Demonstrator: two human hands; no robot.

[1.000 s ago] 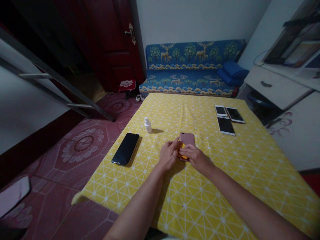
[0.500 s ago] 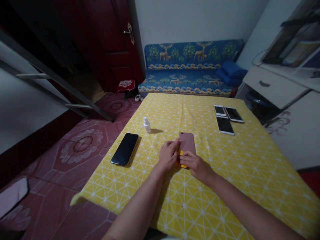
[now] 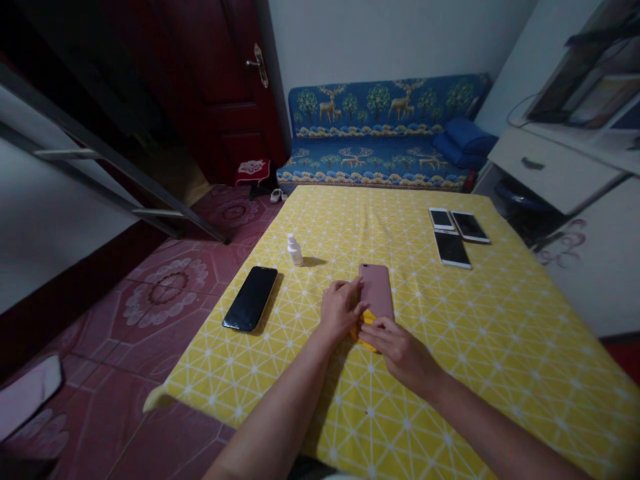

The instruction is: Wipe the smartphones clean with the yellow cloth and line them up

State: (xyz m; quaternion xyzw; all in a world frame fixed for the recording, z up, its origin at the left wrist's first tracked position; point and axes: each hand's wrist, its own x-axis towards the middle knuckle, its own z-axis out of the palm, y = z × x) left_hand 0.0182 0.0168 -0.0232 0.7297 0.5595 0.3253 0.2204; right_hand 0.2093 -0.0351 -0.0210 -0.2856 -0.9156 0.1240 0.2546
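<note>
Room: dim, with a dark red door (image 3: 220, 87), a blue deer-patterned sofa (image 3: 375, 133) along the far wall, and a maroon patterned tile floor (image 3: 165, 300).
Desk: covered in a yellow lattice-print cloth (image 3: 505, 347); both hands work near its middle.
Left grip (image 3: 340, 310): partly curled, fingertips against the left edge of a rose-pink phone (image 3: 376, 290); how firmly it holds, I cannot tell.
Right grip (image 3: 403, 353): fingers lightly bent, lying over a yellow piece (image 3: 364, 332) at the phone's lower end; whether it pinches that piece, I cannot tell.
Phone: lying flat, back up, between the two hands.
Left of the grips: a black phone (image 3: 250, 299) lying face up, and a small white bottle (image 3: 295, 250) standing upright, farther off.
Beyond the grips, to the right: three phones (image 3: 453, 230) lying close together.
</note>
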